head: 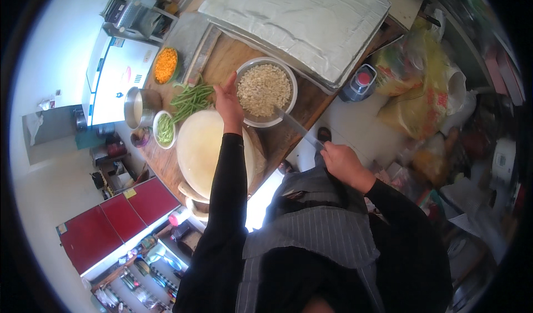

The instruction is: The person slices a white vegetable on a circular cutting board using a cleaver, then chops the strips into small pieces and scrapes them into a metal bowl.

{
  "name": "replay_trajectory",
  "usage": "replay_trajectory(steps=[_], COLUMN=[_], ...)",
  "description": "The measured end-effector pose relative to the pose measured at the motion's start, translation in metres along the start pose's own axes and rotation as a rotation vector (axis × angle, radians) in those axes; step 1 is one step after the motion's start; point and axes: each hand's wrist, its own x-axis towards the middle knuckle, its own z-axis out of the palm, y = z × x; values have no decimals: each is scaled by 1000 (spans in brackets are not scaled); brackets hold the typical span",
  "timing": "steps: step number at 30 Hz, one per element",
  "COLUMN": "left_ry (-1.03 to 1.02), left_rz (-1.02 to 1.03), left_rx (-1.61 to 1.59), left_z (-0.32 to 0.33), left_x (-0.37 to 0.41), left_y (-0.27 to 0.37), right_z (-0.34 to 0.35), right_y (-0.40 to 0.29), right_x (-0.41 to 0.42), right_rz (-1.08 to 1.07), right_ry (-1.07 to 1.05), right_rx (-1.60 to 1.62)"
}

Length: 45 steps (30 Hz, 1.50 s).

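Observation:
A long metal blade [297,125] is held by its near end in my right hand [343,163], and its far tip reaches into pale chopped pieces [264,89]. These lie in a round white bowl [294,100]. At the bowl's left rim, my left hand [230,106] is upright with thumb and fingers apart; whether it touches the rim cannot be told. Long green beans [189,100] lie to its left. Below it stands a large round pale board or lid [200,146], partly hidden by my left sleeve.
A foil-covered slab [300,25] takes up the table's far side. Left are a bowl of diced orange food [165,65], a steel pot [143,106] and a small bowl of green shreds [165,130]. Beyond the right table edge stand a plastic jug [359,84] and yellow bags [420,84].

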Motion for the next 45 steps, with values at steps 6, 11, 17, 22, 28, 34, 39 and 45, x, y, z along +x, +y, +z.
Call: replay_trajectory(steps=[6, 11, 17, 22, 28, 34, 39, 45], left_ry=[39, 109, 219, 122, 35, -95, -23, -98], left_rz=[-8, 12, -18, -95, -93, -123, -57, -91], left_rx=[-246, -263, -281, -225, 68, 42, 212, 369], left_z=[12, 14, -1, 24, 28, 13, -17, 20], left_x=[-5, -10, -14, -52, -88, -133, -115, -101], left_y=[3, 2, 8, 11, 11, 6, 50, 74], right_z=[-8, -6, -7, -7, -8, -11, -31, -46], right_y=[-33, -59, -72, -70, -56, -32, -11, -4], right_x=[15, 27, 36, 60, 82, 102, 99, 89], right_rz=[-70, -85, -87, -94, -108, -132, -195, -294], right_ry=[-57, -113, -196, -191, -157, -55, -30, 39], right_rx=[-191, -188, -179, -207, -218, -272, -375, -418])
